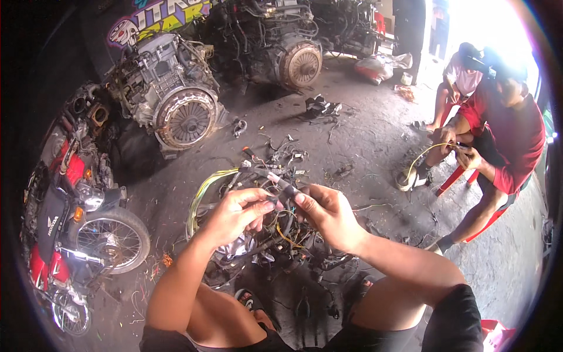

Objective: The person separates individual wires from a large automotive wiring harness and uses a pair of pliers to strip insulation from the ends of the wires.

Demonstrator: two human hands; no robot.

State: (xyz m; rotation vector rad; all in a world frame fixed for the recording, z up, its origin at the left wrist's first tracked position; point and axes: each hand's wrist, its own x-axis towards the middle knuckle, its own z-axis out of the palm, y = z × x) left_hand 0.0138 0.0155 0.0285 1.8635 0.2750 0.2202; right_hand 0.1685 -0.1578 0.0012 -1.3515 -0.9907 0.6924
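In front of me, my right hand (331, 214) grips a dark, tape-wrapped wire bundle (286, 186) between thumb and fingers. A pale section shows at the bundle's far end. Close beside it, the thumb and fingers of my left hand (240, 212) pinch together on a small dark piece, too small to name. Yellow-green wires (202, 190) curve out to the left of my hands. Below and around both hands lies a tangled heap of wiring harness (287, 237) with connectors, partly hidden by my fingers.
Engines (176, 94) with exposed clutch covers stand at the back. A red motorcycle (88, 229) is at the left. On the right, a person in a red shirt (516, 135) handles a yellow wire (419, 155), another person behind. Pliers (303, 311) lie between my feet.
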